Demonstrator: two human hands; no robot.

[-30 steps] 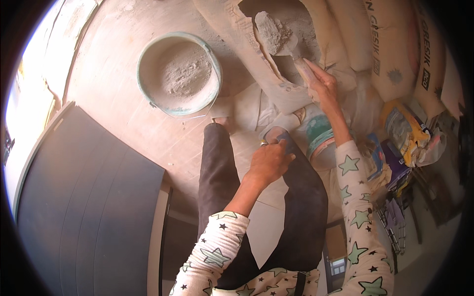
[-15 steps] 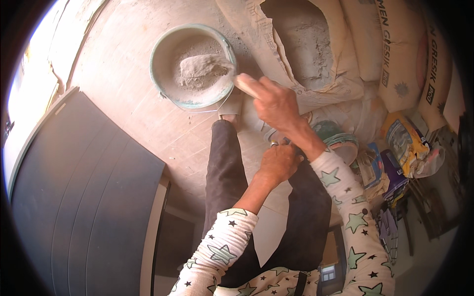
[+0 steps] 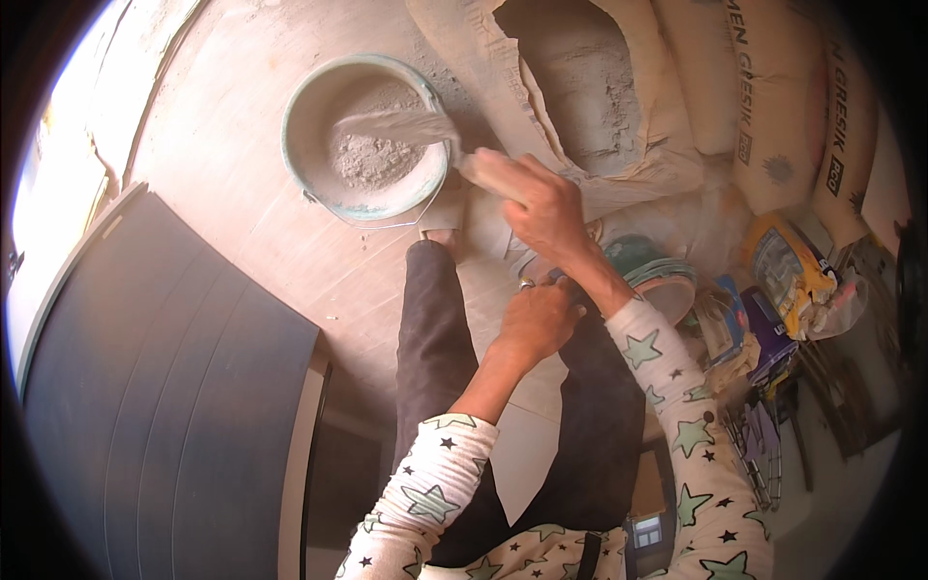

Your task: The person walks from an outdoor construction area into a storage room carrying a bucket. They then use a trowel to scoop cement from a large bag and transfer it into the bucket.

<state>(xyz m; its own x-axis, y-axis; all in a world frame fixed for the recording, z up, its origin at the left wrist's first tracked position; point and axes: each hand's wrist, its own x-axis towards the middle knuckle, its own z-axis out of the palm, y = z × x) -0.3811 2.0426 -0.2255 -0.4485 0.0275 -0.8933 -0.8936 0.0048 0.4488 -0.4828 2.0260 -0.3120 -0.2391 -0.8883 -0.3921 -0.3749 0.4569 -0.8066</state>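
Observation:
My right hand (image 3: 543, 208) is closed round the handle of a trowel (image 3: 401, 126), its blade tilted over a bucket (image 3: 290, 145) with a pale green rim. Grey cement powder (image 3: 372, 162) lies heaped inside, just under the blade. Close to my right forearm, my left hand (image 3: 541, 321) rests at my knee with its fingers curled in; what they hold, if anything, is hidden. A ring shows on one finger. Beyond my right hand, a torn-open paper sack (image 3: 667, 159) exposes more grey powder (image 3: 590, 87).
Full paper sacks (image 3: 783, 126) stand at the far right. Beside my right forearm are a green bucket (image 3: 633, 256), a yellow package (image 3: 788, 275) and a purple package (image 3: 770, 338). A dark panel (image 3: 164, 387) fills the left side. Dusty tiles (image 3: 232, 164) surround the bucket.
The trowel's blade has turned nearly edge-on, and the powder that lay on it is now in the bucket. My head view has shifted slightly; my left hand stays at my knee.

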